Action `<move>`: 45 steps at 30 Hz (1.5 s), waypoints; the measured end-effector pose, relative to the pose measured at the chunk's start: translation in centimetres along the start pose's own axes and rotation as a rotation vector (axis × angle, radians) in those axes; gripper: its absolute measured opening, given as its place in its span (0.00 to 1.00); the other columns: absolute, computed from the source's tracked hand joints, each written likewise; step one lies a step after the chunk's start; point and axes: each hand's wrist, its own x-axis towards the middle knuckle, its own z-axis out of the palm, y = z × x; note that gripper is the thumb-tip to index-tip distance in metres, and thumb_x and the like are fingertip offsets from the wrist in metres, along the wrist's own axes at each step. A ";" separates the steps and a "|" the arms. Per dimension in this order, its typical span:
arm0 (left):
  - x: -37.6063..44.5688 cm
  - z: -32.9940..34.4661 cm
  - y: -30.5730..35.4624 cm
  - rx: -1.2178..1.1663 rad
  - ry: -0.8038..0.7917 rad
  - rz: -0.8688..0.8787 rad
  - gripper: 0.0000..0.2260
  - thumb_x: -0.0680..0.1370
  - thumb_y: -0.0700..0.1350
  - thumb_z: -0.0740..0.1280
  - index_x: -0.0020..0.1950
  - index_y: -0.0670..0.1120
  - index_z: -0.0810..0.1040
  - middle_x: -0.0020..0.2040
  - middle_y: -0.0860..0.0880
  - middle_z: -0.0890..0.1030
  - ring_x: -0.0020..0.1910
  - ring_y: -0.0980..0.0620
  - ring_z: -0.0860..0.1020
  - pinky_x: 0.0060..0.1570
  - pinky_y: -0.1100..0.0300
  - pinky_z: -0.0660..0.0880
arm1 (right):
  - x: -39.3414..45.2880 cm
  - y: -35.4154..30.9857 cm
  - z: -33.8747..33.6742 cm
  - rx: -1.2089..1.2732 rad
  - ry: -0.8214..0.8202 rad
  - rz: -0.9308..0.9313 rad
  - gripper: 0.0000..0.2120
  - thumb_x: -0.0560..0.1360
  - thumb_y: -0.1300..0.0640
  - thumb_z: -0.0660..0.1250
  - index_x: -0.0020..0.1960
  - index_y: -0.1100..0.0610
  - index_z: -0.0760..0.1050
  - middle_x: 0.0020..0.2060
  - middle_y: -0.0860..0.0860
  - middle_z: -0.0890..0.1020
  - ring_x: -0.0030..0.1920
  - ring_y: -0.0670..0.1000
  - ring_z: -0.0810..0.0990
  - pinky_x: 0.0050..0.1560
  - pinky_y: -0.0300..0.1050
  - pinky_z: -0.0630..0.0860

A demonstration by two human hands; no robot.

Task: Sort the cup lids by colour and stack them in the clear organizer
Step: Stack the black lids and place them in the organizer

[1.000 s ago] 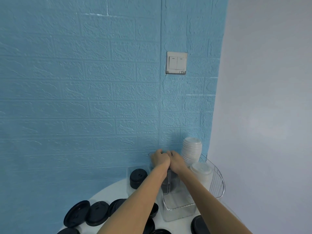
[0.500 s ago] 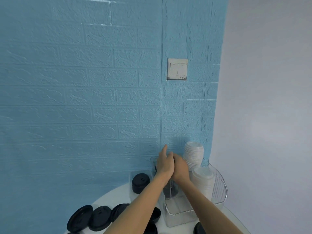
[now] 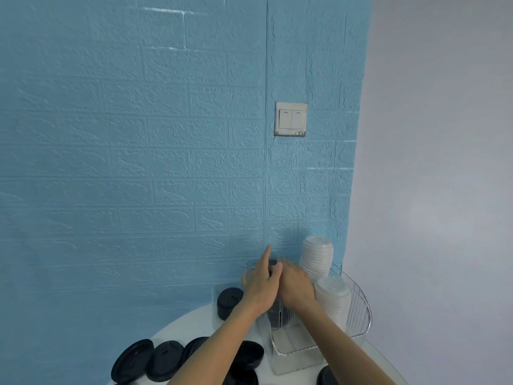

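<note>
A clear ribbed organizer [image 3: 294, 354] stands on a round white table [image 3: 188, 326]. Both my hands meet over its back compartment, where a stack of black lids [image 3: 273, 267] shows between them. My left hand [image 3: 261, 286] lies against the stack's left side, index finger raised and thumb near the rim. My right hand [image 3: 295, 284] reaches in from the right, its fingers touching the top black lid. Two stacks of white lids [image 3: 317, 259] [image 3: 333, 298] stand in the curved right compartment. Whether either hand grips a lid is hidden.
A short stack of black lids [image 3: 229, 300] sits in a clear tray left of the organizer. Several loose black lids [image 3: 133, 359] [image 3: 165, 359] [image 3: 248, 355] lie along the table's front, another [image 3: 326, 376] at the bottom right. The blue brick wall stands close behind.
Both hands were fisted together over the back compartment; now the left hand's fingers have straightened and its index finger points up. The view has tilted slightly.
</note>
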 end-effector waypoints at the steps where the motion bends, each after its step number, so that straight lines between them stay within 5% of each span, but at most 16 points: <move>1: 0.0 -0.2 -0.2 0.002 -0.004 -0.007 0.25 0.87 0.55 0.51 0.83 0.59 0.47 0.82 0.55 0.58 0.81 0.55 0.57 0.80 0.47 0.43 | -0.1 0.1 0.1 0.033 -0.008 0.031 0.15 0.84 0.51 0.56 0.67 0.55 0.72 0.67 0.54 0.76 0.66 0.57 0.74 0.62 0.52 0.70; 4: 0.4 -0.8 -1.2 0.056 -0.022 0.000 0.24 0.87 0.48 0.52 0.83 0.56 0.52 0.81 0.51 0.64 0.79 0.52 0.61 0.79 0.49 0.51 | -0.5 0.0 -0.1 0.140 -0.035 0.098 0.17 0.86 0.50 0.51 0.69 0.57 0.68 0.66 0.58 0.77 0.64 0.59 0.75 0.59 0.53 0.71; 7: 0.4 -1.2 -2.2 0.162 -0.020 0.010 0.22 0.87 0.45 0.51 0.82 0.54 0.57 0.81 0.51 0.62 0.81 0.53 0.56 0.80 0.49 0.45 | -0.9 -0.2 -0.4 0.167 -0.039 0.120 0.14 0.86 0.50 0.52 0.65 0.57 0.66 0.59 0.58 0.79 0.59 0.59 0.77 0.51 0.52 0.70; 17: 0.4 -1.6 -2.7 0.392 -0.103 0.013 0.22 0.86 0.43 0.50 0.81 0.52 0.63 0.82 0.55 0.59 0.83 0.52 0.47 0.79 0.44 0.37 | -1.4 -0.3 -0.6 0.063 -0.086 0.091 0.15 0.86 0.50 0.53 0.67 0.58 0.66 0.60 0.57 0.78 0.60 0.56 0.77 0.54 0.50 0.72; 24: 0.7 -2.3 -2.5 0.439 -0.184 -0.007 0.23 0.86 0.45 0.50 0.83 0.51 0.56 0.83 0.54 0.54 0.83 0.52 0.45 0.79 0.46 0.38 | -1.3 -0.4 -0.9 -0.063 -0.136 0.023 0.15 0.86 0.56 0.52 0.69 0.58 0.68 0.71 0.53 0.71 0.76 0.57 0.65 0.67 0.51 0.70; 29: 0.6 -2.6 -2.2 0.469 -0.222 -0.015 0.24 0.86 0.46 0.50 0.83 0.50 0.56 0.83 0.54 0.54 0.83 0.52 0.45 0.80 0.46 0.38 | -1.9 -0.2 -0.1 -0.085 -0.165 0.003 0.24 0.87 0.55 0.49 0.82 0.59 0.52 0.82 0.55 0.54 0.82 0.56 0.53 0.79 0.49 0.56; 39: -0.7 -3.5 -1.7 0.316 -0.136 0.005 0.27 0.87 0.57 0.50 0.84 0.54 0.47 0.84 0.54 0.46 0.83 0.52 0.44 0.80 0.47 0.44 | -2.3 -1.2 -1.0 0.063 -0.184 0.050 0.28 0.87 0.50 0.47 0.82 0.61 0.45 0.83 0.57 0.48 0.82 0.56 0.49 0.80 0.50 0.51; 45: -3.4 -5.4 -0.9 0.262 0.013 0.069 0.31 0.83 0.67 0.51 0.83 0.58 0.49 0.84 0.55 0.47 0.83 0.52 0.45 0.80 0.47 0.47 | -3.7 -2.9 -2.9 0.212 -0.026 0.037 0.29 0.86 0.46 0.50 0.83 0.57 0.51 0.82 0.54 0.55 0.82 0.54 0.53 0.80 0.50 0.53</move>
